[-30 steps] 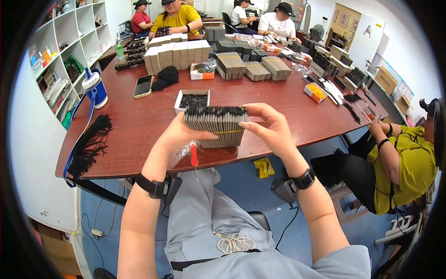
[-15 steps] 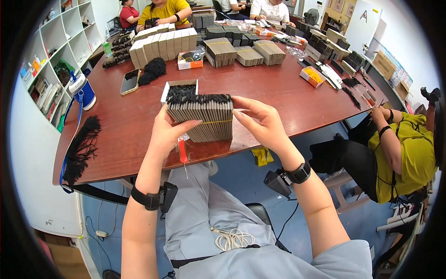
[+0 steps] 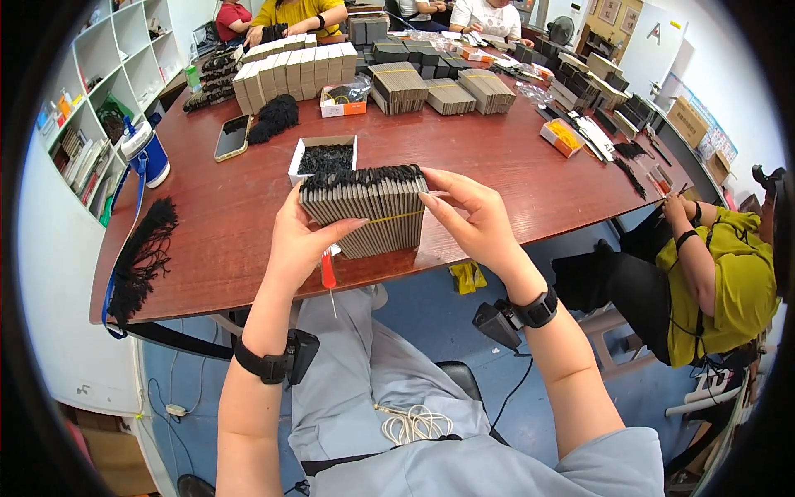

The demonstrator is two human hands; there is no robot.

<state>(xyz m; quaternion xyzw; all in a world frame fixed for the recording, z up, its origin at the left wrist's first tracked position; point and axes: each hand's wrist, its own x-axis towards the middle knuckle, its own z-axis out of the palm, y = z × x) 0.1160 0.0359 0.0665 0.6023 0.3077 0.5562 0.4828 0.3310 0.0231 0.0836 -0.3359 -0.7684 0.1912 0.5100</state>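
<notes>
Compared with one second ago, the bundle of grey cards [image 3: 377,229] looks sharp, where before it was blurred; both hands keep nearly the same hold. The bundle is at the near edge of the reddish-brown table [image 3: 497,186], in front of the white open box [image 3: 352,153] with black pieces; whether its bottom touches the table, I cannot tell surely. The left hand [image 3: 296,240] grips its left end, the thumb lying across the front. The right hand [image 3: 476,217] holds the right end with thumb and forefinger. The cards stand upright in a tight row, a yellow band [image 3: 397,217] goes across them, and black cord [image 3: 364,176] lies thickly along the top.
</notes>
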